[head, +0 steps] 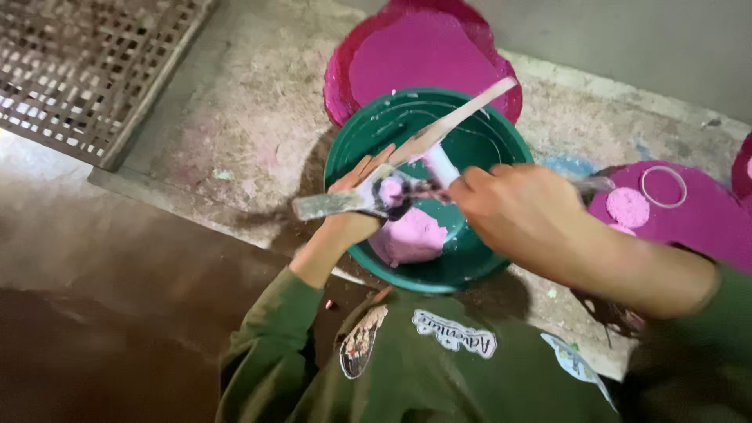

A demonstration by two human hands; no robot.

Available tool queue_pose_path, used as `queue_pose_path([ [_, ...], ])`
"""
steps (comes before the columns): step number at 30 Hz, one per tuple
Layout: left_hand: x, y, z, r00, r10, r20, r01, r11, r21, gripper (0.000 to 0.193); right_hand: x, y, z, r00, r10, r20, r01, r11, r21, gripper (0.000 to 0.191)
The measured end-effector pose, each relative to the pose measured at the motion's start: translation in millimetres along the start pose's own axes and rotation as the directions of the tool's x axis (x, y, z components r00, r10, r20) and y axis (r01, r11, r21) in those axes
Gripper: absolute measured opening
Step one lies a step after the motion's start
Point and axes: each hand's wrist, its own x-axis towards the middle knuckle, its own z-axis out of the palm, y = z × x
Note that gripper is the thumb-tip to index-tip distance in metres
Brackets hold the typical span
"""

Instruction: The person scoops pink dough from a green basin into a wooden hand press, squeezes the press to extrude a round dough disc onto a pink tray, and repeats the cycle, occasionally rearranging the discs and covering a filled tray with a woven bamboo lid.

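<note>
Your left hand (356,205) is closed around a flat metal mould tool (345,201), its fingers curled over the pink-caked ring at its middle. Your right hand (517,207) is closed on a white stick (440,164) that meets that ring. Just below your fingers a lump of pink paste (411,235) lies in the green basin (470,266). A magenta tray (423,51) sits beyond.

A rough workshop — stained concrete ledge (235,133), pink-coated trays (427,55), metal grate (86,70).
</note>
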Motion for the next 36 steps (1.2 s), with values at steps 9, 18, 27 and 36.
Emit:
queue_pose_path([
  [9, -1, -12, 5, 0.959, -0.242, -0.147, 0.218, 0.962, -0.162, 0.054, -15, -18, 40, 0.991, 0.11, -0.074, -0.101, 0.989, 0.11, 0.014],
  [18, -16, -21, 37, 0.928, -0.351, 0.124, 0.165, 0.089, -0.982, 0.025, -11, -8, 142, 0.992, -0.026, 0.127, -0.099, 0.484, 0.869, 0.059],
  [27, -25, 122, 87, 0.708, 0.196, 0.679, 0.652, 0.188, -0.734, 0.044, -86, 6, 98, 0.741, 0.631, -0.23, 0.621, -0.513, 0.592, 0.064],
  [36, 10, 234, 14, 0.813, 0.075, 0.577, 0.142, 0.936, -0.323, 0.041, -204, 32, 65, 0.689, 0.354, -0.633, 0.364, 0.586, 0.724, 0.051],
])
